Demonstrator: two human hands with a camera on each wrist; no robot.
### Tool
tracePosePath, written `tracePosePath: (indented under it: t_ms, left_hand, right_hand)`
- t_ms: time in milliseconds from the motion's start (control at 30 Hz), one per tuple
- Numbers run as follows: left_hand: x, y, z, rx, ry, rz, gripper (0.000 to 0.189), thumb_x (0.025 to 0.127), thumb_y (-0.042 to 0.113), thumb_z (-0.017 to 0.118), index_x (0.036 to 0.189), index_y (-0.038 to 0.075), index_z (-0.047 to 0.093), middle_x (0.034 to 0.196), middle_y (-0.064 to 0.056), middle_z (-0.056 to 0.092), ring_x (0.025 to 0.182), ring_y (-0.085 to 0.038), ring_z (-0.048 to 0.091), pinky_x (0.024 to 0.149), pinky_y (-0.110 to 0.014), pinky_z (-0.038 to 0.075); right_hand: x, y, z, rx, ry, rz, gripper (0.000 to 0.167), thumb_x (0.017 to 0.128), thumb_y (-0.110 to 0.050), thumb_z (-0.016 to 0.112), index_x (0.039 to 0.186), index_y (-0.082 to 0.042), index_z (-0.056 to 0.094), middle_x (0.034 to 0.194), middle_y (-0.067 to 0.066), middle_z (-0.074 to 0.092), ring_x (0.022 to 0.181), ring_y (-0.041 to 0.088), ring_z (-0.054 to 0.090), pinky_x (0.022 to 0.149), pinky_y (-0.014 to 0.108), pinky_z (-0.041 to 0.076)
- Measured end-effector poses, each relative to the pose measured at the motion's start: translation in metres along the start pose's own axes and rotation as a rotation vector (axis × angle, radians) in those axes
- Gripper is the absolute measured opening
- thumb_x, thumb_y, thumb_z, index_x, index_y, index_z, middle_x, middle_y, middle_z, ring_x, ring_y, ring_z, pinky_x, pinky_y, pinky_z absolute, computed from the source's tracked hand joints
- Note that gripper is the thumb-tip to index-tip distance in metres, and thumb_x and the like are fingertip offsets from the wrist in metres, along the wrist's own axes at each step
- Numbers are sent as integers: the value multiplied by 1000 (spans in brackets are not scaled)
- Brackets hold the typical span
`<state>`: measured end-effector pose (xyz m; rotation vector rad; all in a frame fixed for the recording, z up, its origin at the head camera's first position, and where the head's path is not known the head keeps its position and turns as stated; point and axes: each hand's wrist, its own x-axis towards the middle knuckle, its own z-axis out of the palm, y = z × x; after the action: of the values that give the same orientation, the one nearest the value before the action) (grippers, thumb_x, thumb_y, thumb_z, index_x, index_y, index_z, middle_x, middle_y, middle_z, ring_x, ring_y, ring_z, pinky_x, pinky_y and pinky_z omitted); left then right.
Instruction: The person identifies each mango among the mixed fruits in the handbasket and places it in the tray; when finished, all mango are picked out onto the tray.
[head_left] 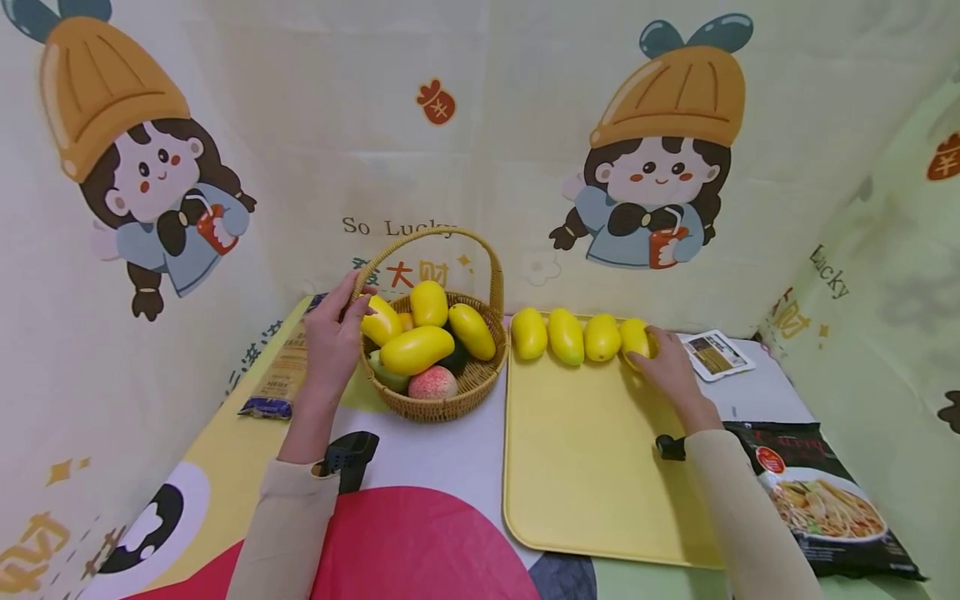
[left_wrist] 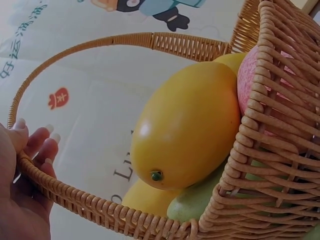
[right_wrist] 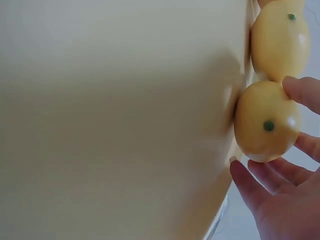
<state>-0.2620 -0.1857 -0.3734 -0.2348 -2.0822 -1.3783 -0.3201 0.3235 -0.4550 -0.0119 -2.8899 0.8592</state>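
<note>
Head view: one wicker basket with one tall handle stands on the counter, left of one yellow tray. At least four yellow mangoes, one pink fruit, one green fruit and one dark green fruit, partly hidden, lie in the basket. Four tray mangoes form a row along the tray's far edge. The left grip holds the handle; the right grip is at the rightmost mango. Three packets lie around: one tan packet at left, one white packet and one black noodle packet at right.

Left wrist view: thumb and fingers are loosely bent round the handle, which passes between them. One large yellow mango fills the middle; others show in part.

Right wrist view: two mangoes show nearly whole, touching, and a third is cut off by the frame. The right grip is partly closed on the nearest, thumb on one side, fingers on the other; one fingertip stands just off it.
</note>
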Motion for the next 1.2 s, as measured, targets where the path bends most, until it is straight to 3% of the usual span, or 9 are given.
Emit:
tracePosePath:
  t_ms: [133,267,400,600,833,1200]
  left_hand:
    - [0,2,0,6,4,18,43,103,18,52,146,25,52,118,-6,69,89,-12,62,85,-19,58]
    - [0,3,1,11,6,32,43,103,21,52,146,24,51,118,-7,69,90,-15,63,85,-16,57]
    - [-1,5,1,19,7,16,44,103,21,51,147,22,50,119,-8,69,91,-15,64,87,-19,57]
    - [-1,7,0,23,13,4,43,103,21,52,146,23,51,118,-8,69,91,-15,63,88,-28,59]
    - [-1,4,1,21,2,31,42,104,22,50,146,23,52,118,-8,69,90,-15,63,85,-23,58]
    - [-2,4,0,14,12,49,43,103,20,51,147,20,51,119,-9,69,90,-15,63,86,-27,59]
  right_hand:
    - [-2,-2,-4,-30,3,17,77,96,-39,61,154,0,28,153,33,29,138,52,31,114,68,27]
    - [-4,-6,-9,-56,43,1,73,95,-39,62,152,-4,33,153,31,29,138,52,30,112,70,28]
    - [-3,-16,-13,-82,80,-69,66,94,-34,64,149,-5,39,152,29,33,136,51,34,111,69,30]
    - [-1,-42,-12,-67,61,-199,62,94,-29,65,146,-5,44,149,26,38,135,47,37,112,67,32]
    - [-11,-84,9,-41,-14,-348,59,92,-24,69,145,-8,48,149,20,44,134,42,43,112,61,37]
    - [-26,-153,55,39,-101,-541,59,90,-22,72,144,-11,51,145,14,50,132,35,50,111,54,43]
